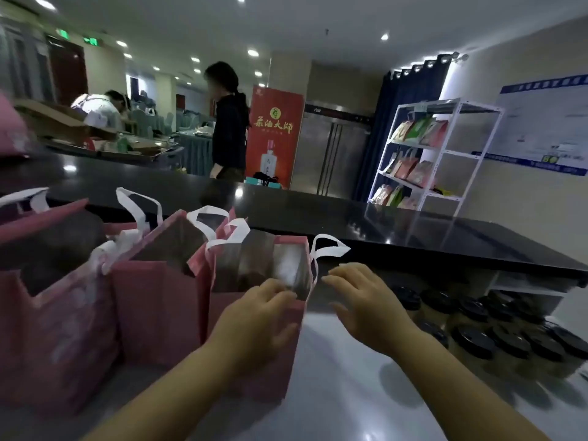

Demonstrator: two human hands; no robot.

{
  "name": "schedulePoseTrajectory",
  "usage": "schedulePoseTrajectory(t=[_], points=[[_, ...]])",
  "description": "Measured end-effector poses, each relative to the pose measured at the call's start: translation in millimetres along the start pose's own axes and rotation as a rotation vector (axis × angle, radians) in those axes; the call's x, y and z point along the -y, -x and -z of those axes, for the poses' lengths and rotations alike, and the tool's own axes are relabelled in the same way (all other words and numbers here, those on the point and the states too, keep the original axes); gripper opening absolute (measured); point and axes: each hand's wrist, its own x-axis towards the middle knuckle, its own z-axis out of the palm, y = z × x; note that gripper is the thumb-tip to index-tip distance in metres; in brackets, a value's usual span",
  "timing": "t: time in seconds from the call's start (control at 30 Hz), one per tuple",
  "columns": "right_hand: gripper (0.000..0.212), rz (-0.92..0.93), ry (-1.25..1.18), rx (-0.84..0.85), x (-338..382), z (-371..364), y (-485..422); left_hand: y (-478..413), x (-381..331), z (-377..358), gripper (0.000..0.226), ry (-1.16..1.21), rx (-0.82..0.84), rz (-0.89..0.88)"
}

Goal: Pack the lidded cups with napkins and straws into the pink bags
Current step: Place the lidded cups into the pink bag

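Three pink bags with white handles stand in a row on the white counter. The nearest pink bag is open, showing a silvery lining. My left hand grips its near right top edge, thumb outside and fingers curled over the rim. My right hand hovers just right of that bag, fingers spread, holding nothing. Several black-lidded cups with pale drink stand grouped at the right. A middle bag and a left bag are also open. No napkins or straws are visible.
A black raised counter ledge runs behind the bags. Beyond it stand a person in dark clothes, a red banner and a white shelf rack with packets. Another person bends over a far table at left.
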Motion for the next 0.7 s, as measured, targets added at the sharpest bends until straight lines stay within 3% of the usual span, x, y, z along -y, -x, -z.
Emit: schedulePoseTrajectory(t=[0.1,0.2,0.27,0.4,0.7], points=[[0.047,0.101,0.006,-0.037,-21.7,-4.4,-10.2,-13.9,-8.9,-26.0,0.06,-0.1,0.051,0.17],[0.041,0.182,-0.011,-0.087,-34.5,-10.1,-24.2,-21.1,-13.6,-42.3,0.046,-0.144,0.115,0.234],[0.041,0.191,-0.025,-0.111,-38.9,-11.6,-30.9,-24.9,-14.0,-45.4,0.033,-0.147,0.094,0.208],[0.034,0.202,-0.091,-0.099,-49.8,-16.4,-40.7,-28.6,-15.0,-48.8,0.03,-0.076,0.155,0.072],[0.043,0.105,-0.156,0.149,-86.6,-16.0,-28.9,-31.1,-4.6,-25.9,0.028,0.164,0.234,-0.079]])
